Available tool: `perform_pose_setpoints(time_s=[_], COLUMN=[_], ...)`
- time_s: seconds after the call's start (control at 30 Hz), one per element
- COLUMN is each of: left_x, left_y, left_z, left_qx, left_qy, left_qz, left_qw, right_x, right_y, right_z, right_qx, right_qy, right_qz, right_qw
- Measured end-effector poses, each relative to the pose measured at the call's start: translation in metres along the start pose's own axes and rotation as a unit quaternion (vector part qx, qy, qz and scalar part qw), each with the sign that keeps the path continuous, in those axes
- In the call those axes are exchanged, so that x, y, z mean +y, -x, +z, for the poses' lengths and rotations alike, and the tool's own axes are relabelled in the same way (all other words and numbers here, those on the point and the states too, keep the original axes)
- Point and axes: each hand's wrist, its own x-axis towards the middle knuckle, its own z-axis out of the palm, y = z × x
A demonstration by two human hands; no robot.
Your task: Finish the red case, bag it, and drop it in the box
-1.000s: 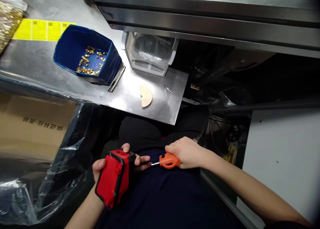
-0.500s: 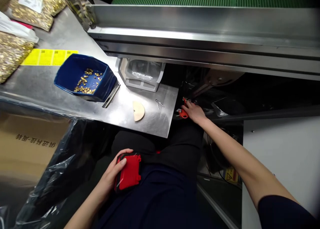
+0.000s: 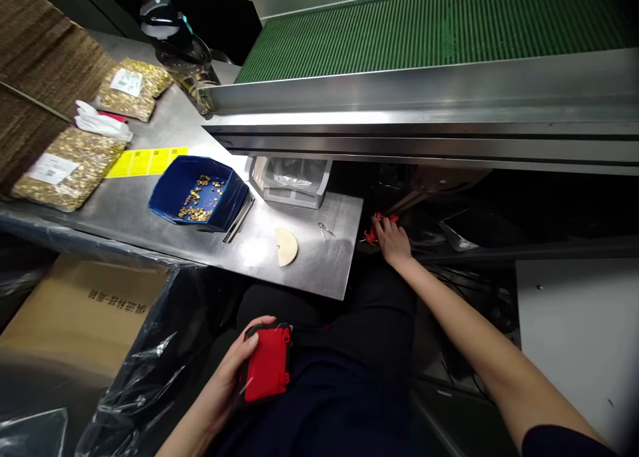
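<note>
My left hand [image 3: 239, 360] is wrapped round a small red case [image 3: 268, 365] with black edges and hinge-like tabs, held over my lap. My right hand [image 3: 394, 243] reaches past the table's right corner, under the conveyor's edge. Its bent fingers are on small orange-red pieces [image 3: 371, 235]; their kind is too small and partly covered to make out. On the metal table nearby lie a pale half-round disc [image 3: 286, 247] and a small thin metal piece [image 3: 325, 230]. A blue bin [image 3: 234, 201] holds several small brass-coloured parts.
A grey bin [image 3: 294, 196] with clear plastic stands under the conveyor's metal side rail [image 3: 399, 98]. Bags of brass-coloured parts [image 3: 74, 161], yellow labels [image 3: 144, 161] and a dark bottle [image 3: 182, 58] are at left. A plastic-lined cardboard box [image 3: 84, 310] stands below the table.
The view has shifted, so the table and conveyor sit lower and further right in the picture. My right fingers now cover more of the orange-red pieces. My left hand still holds the red case.
</note>
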Motion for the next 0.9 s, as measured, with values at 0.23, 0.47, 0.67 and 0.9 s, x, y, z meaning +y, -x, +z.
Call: perform_pose_setpoints(time_s=[0.23,0.47,0.67,0.9], left_x=[0.002,-0.025,-0.013,0.129], left_y=[-0.013,-0.053,-0.076,-0.147], left_z=[0.021,0.062,0.056,0.083], left_qx=[-0.051,-0.107,-0.088,0.052], left_qy=[0.07,0.04,-0.213,-0.466], left_qz=[-0.007,0.076,0.24,0.463], left_qw=[0.996,0.991,0.943,0.752], right_x=[-0.022,-0.137,-0.161,-0.153], right_y=[0.047,0.168,0.173,0.101], right_z=[-0.032,-0.045,-0.041,-0.038], right_qx=[0.006,-0.18,-0.166,-0.121], right_qy=[-0.193,-0.578,-0.776,-0.425], right_qz=[0.142,0.058,0.125,0.117], right_qw=[0.971,0.794,0.595,0.89])
